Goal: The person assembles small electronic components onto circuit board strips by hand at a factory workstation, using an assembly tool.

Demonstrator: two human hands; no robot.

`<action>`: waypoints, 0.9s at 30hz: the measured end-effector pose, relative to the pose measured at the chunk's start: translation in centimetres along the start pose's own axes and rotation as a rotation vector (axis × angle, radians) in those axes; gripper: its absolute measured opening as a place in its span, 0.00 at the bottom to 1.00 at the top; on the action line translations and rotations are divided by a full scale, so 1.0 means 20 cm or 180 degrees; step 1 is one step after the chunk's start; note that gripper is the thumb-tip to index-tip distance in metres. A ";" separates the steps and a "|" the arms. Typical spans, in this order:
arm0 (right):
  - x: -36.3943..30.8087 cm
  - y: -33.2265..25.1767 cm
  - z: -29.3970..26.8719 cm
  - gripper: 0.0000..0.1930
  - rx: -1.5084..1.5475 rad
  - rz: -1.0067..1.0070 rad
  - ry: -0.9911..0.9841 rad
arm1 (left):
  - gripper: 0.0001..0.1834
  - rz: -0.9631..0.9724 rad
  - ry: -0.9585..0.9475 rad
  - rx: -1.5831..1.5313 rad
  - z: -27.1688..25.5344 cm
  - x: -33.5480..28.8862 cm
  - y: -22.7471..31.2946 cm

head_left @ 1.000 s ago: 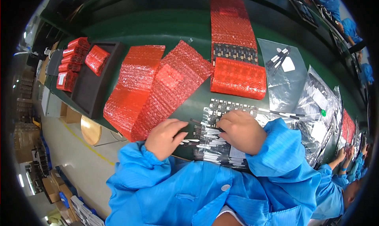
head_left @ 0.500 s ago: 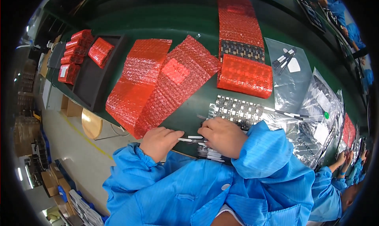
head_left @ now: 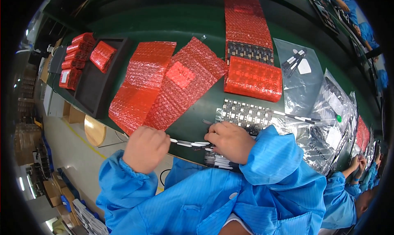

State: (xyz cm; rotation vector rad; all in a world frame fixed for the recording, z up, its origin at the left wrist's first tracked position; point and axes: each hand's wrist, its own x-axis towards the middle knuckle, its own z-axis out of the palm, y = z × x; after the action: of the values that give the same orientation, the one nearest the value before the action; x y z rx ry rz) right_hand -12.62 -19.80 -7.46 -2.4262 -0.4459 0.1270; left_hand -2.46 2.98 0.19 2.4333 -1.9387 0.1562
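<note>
Near the front edge of the green table, several thin strips with white and black sections (head_left: 189, 144) stretch between my hands. My left hand (head_left: 146, 149) is closed, its fingertips pinching the left end of the strips beside the red bubble wrap. With curled fingers, my right hand (head_left: 231, 142) holds their right end; its fingertips are partly hidden. Under and just in front of the right hand lies a bundle of similar white-ended strips (head_left: 221, 161). A panel of small black circuit boards (head_left: 246, 111) with pale squares lies just beyond the right hand.
Two flat red bubble-wrap bags (head_left: 139, 83) lie left of centre. A dark tray (head_left: 92, 89) and rolled red packs (head_left: 76, 56) stand farther left. A folded red pack (head_left: 252, 81) lies beyond the boards. Clear plastic bags (head_left: 301, 97) cover the right side. Another person's hands (head_left: 356, 165) are at far right.
My left hand has moved left and slightly up, closing into a tighter grip. The strips now span a wider gap between my hands. The right hand has barely moved.
</note>
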 end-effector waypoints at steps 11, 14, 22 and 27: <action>-0.01 0.02 -0.05 0.18 0.0371 0.0031 -0.0238 | 0.13 -0.1191 0.1315 0.0298 -0.16 0.06 -0.02; 0.00 0.01 -0.19 0.16 0.0983 0.0294 -0.0114 | 0.16 -0.1087 0.1756 -0.0106 -0.20 0.12 0.04; -0.09 -0.18 -0.61 0.12 0.2406 0.0204 0.0680 | 0.12 0.0745 0.2341 -0.0651 -0.14 0.49 0.20; -0.20 -0.07 -0.64 0.10 0.2151 0.1378 0.0616 | 0.19 0.0702 0.2025 -0.1131 -0.01 0.67 0.22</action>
State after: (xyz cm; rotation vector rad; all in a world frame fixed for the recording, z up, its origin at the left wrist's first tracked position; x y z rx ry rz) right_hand -14.22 -27.80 3.36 -1.8032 0.1983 0.1904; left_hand -3.71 -11.01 1.47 1.6702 -1.7385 0.4762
